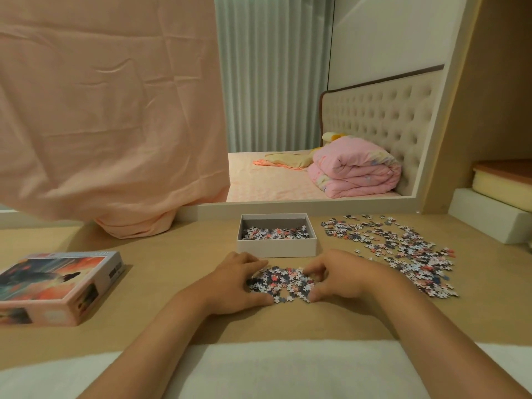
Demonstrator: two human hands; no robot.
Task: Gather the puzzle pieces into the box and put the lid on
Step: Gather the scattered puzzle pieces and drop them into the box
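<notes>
- Your left hand (239, 279) and right hand (336, 276) rest on the desk (178, 254), a smooth tan surface. They face each other, with the fingers of each curled in round the two sides of a small heap (280, 283) of puzzle pieces.
- The heap is a thin jumble of tiny knobbed card pieces in grey-blue, white and coral. It lies just in front of the box (276, 247).
- The box is a shallow, open rectangle of pale matte card. A low layer of pieces (275, 233) covers its floor towards the near wall.
- The lid (60, 286) lies well apart at your left, printed face up. It is glossy, with a pink rim and a dark figure against an orange sky, and its near corner is cut off by the frame.
- A wide, loose spread (403, 251) of the same pieces covers the desk to the right of the box.
- Your fingertips are buried in the heap, so you cannot tell how many pieces they actually hold.
- A creased pink cloth (109, 110) hangs over the far left, with its hem bunched on the desk.
- Beyond the desk you can see a folded pink quilt (354, 171) and a tufted headboard (383, 116) — and, at the right edge, a white block (486, 220).
</notes>
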